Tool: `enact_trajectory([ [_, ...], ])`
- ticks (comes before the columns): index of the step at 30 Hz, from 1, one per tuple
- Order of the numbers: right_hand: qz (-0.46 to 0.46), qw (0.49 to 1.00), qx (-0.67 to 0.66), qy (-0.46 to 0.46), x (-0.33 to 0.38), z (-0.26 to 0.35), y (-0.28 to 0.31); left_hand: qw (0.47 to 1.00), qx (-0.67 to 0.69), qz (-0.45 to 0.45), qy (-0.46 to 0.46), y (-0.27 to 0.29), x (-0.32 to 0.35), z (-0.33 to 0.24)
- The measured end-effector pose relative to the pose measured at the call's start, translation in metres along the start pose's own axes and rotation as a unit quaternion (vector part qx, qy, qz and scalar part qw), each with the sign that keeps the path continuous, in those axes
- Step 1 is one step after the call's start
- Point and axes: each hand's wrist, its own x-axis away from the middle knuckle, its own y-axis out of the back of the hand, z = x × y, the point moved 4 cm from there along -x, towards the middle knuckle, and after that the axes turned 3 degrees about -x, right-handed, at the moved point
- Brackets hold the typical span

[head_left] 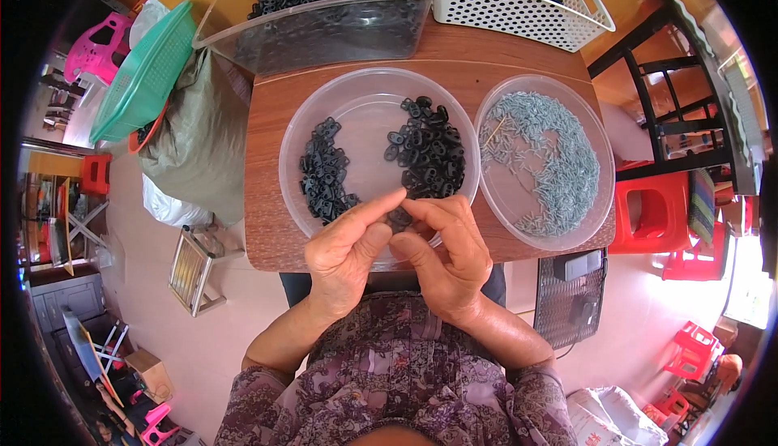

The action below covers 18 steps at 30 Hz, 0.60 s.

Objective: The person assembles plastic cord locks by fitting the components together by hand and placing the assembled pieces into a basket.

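Note:
Over the near rim of a round clear plastic tub (pixel 369 151), my left hand (pixel 344 258) and my right hand (pixel 450 258) meet fingertip to fingertip. Both are closed on a small dark oval plastic piece (pixel 399 219), mostly covered by the fingers. Inside the tub, small black plastic pieces with holes form two heaps: a left heap (pixel 324 172) and a right heap (pixel 433 150). A second round tub (pixel 515 192) stands to the right, holding many short thin grey-blue pins (pixel 563 154). A thin yellowish stick (pixel 493 131) lies among the pins.
Behind the tubs on the brown table (pixel 263 203) stand a large clear bin (pixel 340 37) of black pieces and a white perforated basket (pixel 519 21). A covered sack (pixel 198 138) and a green basket (pixel 146 73) are at left. Red stools (pixel 648 215) stand at right.

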Motion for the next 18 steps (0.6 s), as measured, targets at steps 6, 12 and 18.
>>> enact_trajectory([
  [6,-0.011,1.000,-0.007,-0.011,0.001,0.000,-0.003,0.999,-0.003,-0.039,-0.002,-0.001,0.005,0.005],
  [12,-0.018,0.998,0.034,0.040,0.000,0.002,-0.006,0.996,0.008,-0.088,0.011,-0.005,0.008,0.003],
  [18,-0.039,0.994,0.041,0.092,-0.001,0.004,-0.009,0.993,0.007,-0.116,-0.016,-0.005,0.011,0.005],
])
